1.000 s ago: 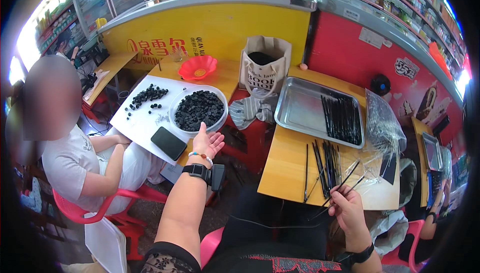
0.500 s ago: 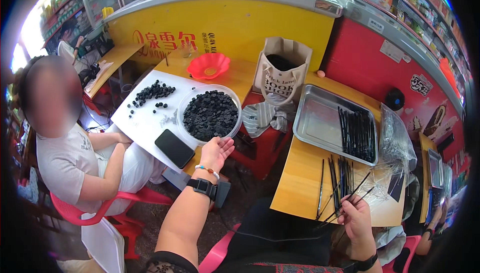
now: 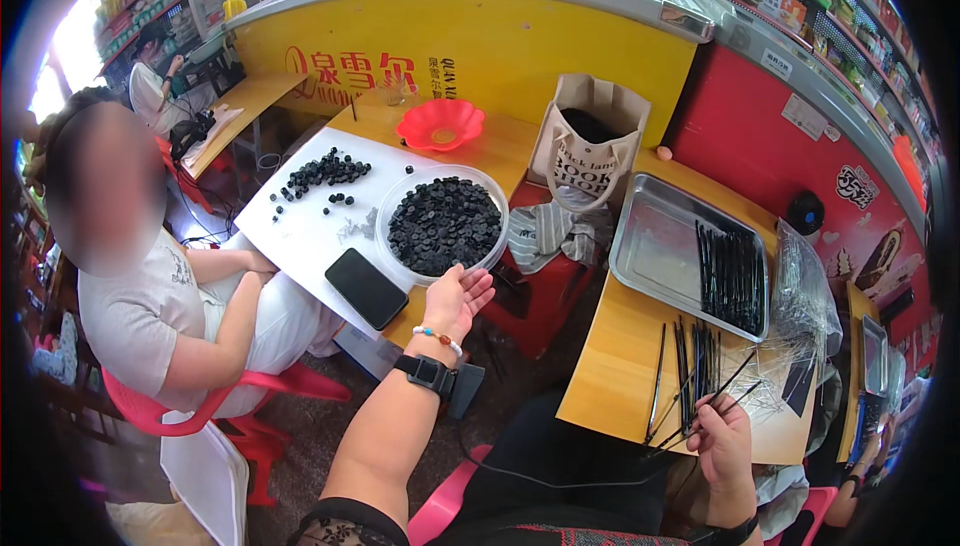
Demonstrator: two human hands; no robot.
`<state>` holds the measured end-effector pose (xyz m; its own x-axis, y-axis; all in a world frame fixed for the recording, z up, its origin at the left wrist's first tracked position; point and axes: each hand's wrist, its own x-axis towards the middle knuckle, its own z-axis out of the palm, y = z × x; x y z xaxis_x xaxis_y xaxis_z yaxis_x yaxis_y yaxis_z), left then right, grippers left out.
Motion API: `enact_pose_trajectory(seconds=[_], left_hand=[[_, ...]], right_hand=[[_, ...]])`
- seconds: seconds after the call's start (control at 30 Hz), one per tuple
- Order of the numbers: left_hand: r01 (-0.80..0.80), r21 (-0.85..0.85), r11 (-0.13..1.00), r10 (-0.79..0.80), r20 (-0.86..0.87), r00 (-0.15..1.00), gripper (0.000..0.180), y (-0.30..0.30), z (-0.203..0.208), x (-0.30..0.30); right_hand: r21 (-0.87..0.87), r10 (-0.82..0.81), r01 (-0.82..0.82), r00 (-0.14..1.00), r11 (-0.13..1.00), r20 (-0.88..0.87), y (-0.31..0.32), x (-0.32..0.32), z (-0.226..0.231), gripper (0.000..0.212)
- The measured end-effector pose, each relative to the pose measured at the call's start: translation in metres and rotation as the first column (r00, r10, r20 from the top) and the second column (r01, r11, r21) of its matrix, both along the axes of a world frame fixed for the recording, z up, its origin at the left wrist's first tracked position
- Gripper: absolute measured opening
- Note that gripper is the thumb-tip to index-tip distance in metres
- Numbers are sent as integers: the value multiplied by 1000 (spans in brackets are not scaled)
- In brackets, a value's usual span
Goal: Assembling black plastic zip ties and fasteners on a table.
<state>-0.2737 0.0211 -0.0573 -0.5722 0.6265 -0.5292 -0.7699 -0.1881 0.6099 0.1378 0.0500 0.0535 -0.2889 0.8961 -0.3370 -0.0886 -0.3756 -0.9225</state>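
Note:
My left hand (image 3: 457, 301) is held palm up beside the near rim of a round clear tub (image 3: 384, 243), its fingers stretched and slightly curled. Many small black disc-shaped pieces (image 3: 445, 226) fill the tub. I see nothing lying in that palm. At the right, my right hand (image 3: 722, 438) pinches a few thin black rods (image 3: 735, 376) over the edge of the wooden table. More black rods (image 3: 685, 371) lie on the wood just beyond it. A metal tray (image 3: 655, 246) behind them holds a dense row of black rods (image 3: 730, 276) along its right side.
A black phone (image 3: 366, 289) and loose black pieces (image 3: 325, 174) rest on the white board (image 3: 283, 236). Behind stand a red bowl (image 3: 440, 125) and a canvas bag (image 3: 585, 146). Clear plastic wrapping (image 3: 803, 291) lies right of the tray. A seated person (image 3: 150, 296) is at the left.
The whole scene has shifted slightly to the right in the view. Both hands keep nearly the same pose, the right still with the rods.

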Motion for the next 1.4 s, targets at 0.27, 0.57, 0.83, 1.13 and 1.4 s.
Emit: enact_pose_trajectory(seconds=[0.27,0.57,0.83,1.13,1.4], left_hand=[[320,-111,941,-282,266,922,67,-8,15,7],[-39,87,995,19,222,975,53,-1,-2,-7],[-34,95,995,11,237,972,55,-19,9,7],[738,-4,675,-714,-253,652,33,-56,101,145],[880,-132,457,-788,-519,331,29,-70,109,237]], right_hand=[[12,32,-32,999,999,-6,-2,5,-1,8],[10,6,-6,1000,1000,-30,-7,13,5,6],[-18,27,-28,999,999,-39,-10,18,4,7],[-21,134,-134,991,991,-30,-9,8,11,10],[99,225,-221,974,970,-22,-18,-20,24,8]])
